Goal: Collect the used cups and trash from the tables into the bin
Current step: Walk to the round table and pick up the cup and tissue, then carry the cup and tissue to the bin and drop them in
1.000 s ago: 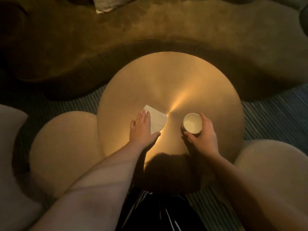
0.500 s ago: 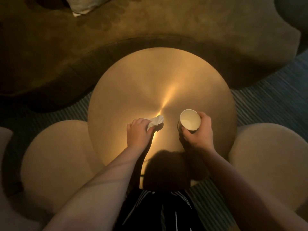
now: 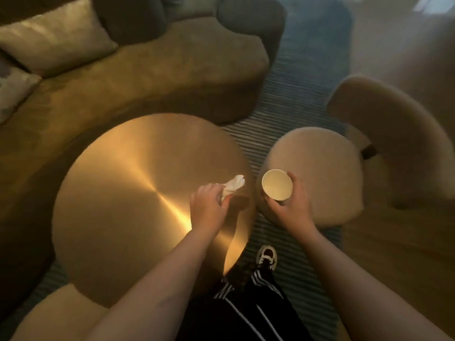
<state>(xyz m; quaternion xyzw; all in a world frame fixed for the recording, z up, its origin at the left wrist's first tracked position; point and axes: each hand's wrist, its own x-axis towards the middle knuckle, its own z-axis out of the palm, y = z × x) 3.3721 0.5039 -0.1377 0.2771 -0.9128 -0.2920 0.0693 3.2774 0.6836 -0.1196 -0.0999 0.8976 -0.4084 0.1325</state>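
Napkin [image 3: 232,185] first, on the left of the pair: I see it crumpled into a loose white wad, pinched in the left hand [image 3: 209,207] with its free end sticking out past the knuckles, above the right-hand part of the surface [image 3: 128,193]. I judge it near weightless, soft and fully compressible; any hold works, and a tighter fist would stop the loose end from snagging or dropping bits. To its right, the cup [image 3: 277,184] sits upright in the right hand [image 3: 291,205], fingers and thumb wrapped around its side wall below the rim, clear of the surface edge and above the striped rug [image 3: 266,126] and the front of the round stool [image 3: 317,173]. I judge it a light paper cup, thin-walled and easily crushed; the interior looks pale and I cannot tell whether any liquid remains, so I would keep it level and grip at mid-wall with moderate pressure. Surface: round, brushed gold metal, reflective, probably slick. Room, left to right: a curved upholstered sofa [image 3: 147,77] with cushions [image 3: 56,38] along the far side, the rug under the surface, the stool, then a pale curved chair [image 3: 394,134] on wooden floor [image 3: 394,254]. No bin is in view.
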